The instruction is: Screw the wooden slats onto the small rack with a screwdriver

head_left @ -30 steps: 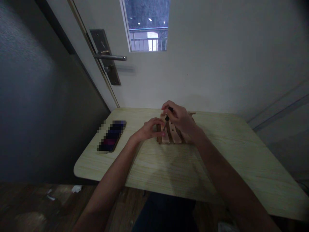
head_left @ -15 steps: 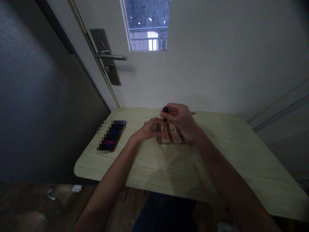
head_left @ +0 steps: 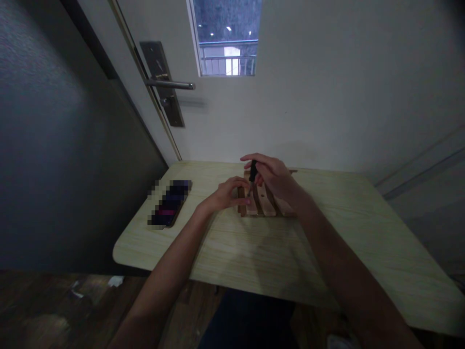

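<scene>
A small slatted wooden rack (head_left: 267,206) lies on the pale wood-grain table (head_left: 254,247) near its far edge. My right hand (head_left: 272,177) is closed round the black handle of a screwdriver (head_left: 253,172), held upright with its tip down at the rack's left end. My left hand (head_left: 228,193) is curled against the rack's left side, fingers pinched at the spot under the screwdriver tip. What the fingertips pinch is too small to make out.
A dark phone (head_left: 170,203) lies on the table's left part. Behind the table stands a white door with a metal lever handle (head_left: 170,85) and a small window (head_left: 227,39). A dark wall panel is at the left; wooden floor lies below.
My right hand has turned on the screwdriver handle, fingers shifting round it. The view has shifted slightly. The left hand and the rack stay in place.
</scene>
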### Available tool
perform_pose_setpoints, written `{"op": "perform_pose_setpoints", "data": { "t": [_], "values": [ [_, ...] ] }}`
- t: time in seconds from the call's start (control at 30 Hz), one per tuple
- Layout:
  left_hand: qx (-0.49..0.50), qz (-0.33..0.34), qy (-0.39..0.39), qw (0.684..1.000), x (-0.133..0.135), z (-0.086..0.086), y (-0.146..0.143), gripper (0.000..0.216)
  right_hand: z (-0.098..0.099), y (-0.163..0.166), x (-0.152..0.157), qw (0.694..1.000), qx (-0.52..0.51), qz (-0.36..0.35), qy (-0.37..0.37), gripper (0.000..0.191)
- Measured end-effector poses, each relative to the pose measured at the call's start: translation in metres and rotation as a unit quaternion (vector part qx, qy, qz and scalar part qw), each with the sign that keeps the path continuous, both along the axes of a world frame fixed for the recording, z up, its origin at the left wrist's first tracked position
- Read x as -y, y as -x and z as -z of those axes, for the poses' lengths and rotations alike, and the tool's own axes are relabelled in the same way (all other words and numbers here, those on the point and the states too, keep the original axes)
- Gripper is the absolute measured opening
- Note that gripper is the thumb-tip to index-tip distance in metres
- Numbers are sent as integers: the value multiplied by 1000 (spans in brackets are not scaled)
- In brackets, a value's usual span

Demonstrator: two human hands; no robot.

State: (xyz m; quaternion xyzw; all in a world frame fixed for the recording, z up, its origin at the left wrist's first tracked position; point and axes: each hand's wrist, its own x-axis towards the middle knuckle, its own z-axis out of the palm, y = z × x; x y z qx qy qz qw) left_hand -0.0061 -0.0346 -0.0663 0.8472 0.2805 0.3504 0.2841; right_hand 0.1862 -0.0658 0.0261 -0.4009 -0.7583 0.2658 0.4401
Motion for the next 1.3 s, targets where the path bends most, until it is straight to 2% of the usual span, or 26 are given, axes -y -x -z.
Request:
{"op": "perform_pose_setpoints", "data": {
  "t": [0.13,0.27,0.37,0.57,0.8,0.93,1.0,1.13,1.3],
  "values": [
    [6,3,-5,1000,0,0,-1,37,-4,-5,0,999,25,7,-37,38],
    [-4,1,1,1000,0,-1,0,38,-9,-10,-1,997,41,46,-37,25],
    [-6,1,4,1000,0,-1,0,40,-8,-13,-3,999,25,41,-23,15],
    [17,8,3,1000,0,-1,0,40,-2,-6,-2,998,7,41,-45,24],
    [26,9,4,1000,-1,3,-1,39,-4,-9,-2,991,71,31,-106,35],
    [28,4,-1,1000,-2,6,0,42,-3,-10,-3,998,35,7,-61,22],
    [16,-3,-1,1000,-1,6,0,40,-2,-7,-3,999,9,21,-42,15],
    [0,-4,8,1000,0,2,0,38,0,-2,-1,997,-1,61,-43,19],
    [7,0,4,1000,0,0,-1,41,1,-2,0,996,26,-14,-86,27]
  ]
}}
